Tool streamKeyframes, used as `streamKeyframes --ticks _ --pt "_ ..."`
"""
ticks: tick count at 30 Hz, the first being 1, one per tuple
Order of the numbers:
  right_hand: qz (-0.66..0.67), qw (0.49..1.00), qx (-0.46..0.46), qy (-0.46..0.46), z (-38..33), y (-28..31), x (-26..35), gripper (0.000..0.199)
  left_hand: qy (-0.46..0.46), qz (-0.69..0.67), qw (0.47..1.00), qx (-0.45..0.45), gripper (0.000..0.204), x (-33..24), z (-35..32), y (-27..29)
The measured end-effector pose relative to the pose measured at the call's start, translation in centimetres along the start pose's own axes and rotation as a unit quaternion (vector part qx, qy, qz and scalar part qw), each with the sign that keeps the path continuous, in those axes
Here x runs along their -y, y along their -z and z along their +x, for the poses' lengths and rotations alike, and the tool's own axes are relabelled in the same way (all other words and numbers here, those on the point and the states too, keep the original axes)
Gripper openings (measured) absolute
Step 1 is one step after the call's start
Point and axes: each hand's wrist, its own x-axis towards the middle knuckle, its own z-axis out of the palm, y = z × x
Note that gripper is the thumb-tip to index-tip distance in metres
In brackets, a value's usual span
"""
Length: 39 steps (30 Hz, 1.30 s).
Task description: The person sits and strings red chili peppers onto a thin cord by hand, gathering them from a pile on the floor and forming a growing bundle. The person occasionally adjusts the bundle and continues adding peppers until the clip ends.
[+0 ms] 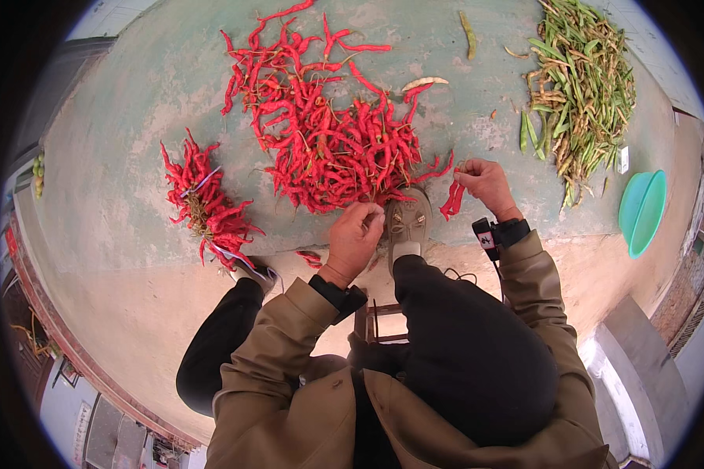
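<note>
Observed from the head view: a person sits low over a greenish concrete floor (117,180), knees apart, in a tan jacket and dark trousers.

Right hand (486,184): raised just right of the main heap, fingers pinched closed on a small cluster of red chilies (451,201) that hangs below the fingertips, clear of the floor. A black wrist device (499,234) is strapped at the cuff.

Left hand (353,238): curled closed at the near edge of the large pile of red chilies (328,141), fingertips at the pile's lower fringe. Whether it grips a chili or a stem cannot be told; the fingers hide it.

The pile spreads across the floor ahead of the person, directly beyond a grey shoe (407,227), whose toe touches its edge. A tied bundle of red chilies (205,202) lies well apart to the left, bound with a pale band. A few loose chilies (310,257) lie near the left wrist.

Far right: a heap of green and yellowed bean pods (580,86), with stray pods (468,35) between it and the chilies. A teal plastic basin (642,211) stands on edge near the heap's lower end.
</note>
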Motion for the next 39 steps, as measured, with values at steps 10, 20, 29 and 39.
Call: streamKeyframes --ticks 10,20,29,39 --pt "0.179 0.965 0.18 0.07 -3.7 -9.7 8.6 0.013 0.133 -0.451 0.882 -0.033 0.02 -2.0 0.2 -0.5" --pt "0.284 0.931 0.229 -0.034 -3.8 -8.4 7.4 0.025 0.13 -0.459 0.878 -0.028 0.011 -1.7 -0.4 -0.1" --pt "0.362 0.891 0.271 -0.047 -3.7 -7.6 6.4 0.022 0.108 -0.459 0.881 0.036 0.012 -1.7 0.0 -0.5" --pt "0.215 0.947 0.197 0.138 -2.8 -6.7 5.4 0.012 0.162 -0.402 0.898 0.07 0.012 -1.8 0.3 -1.4"
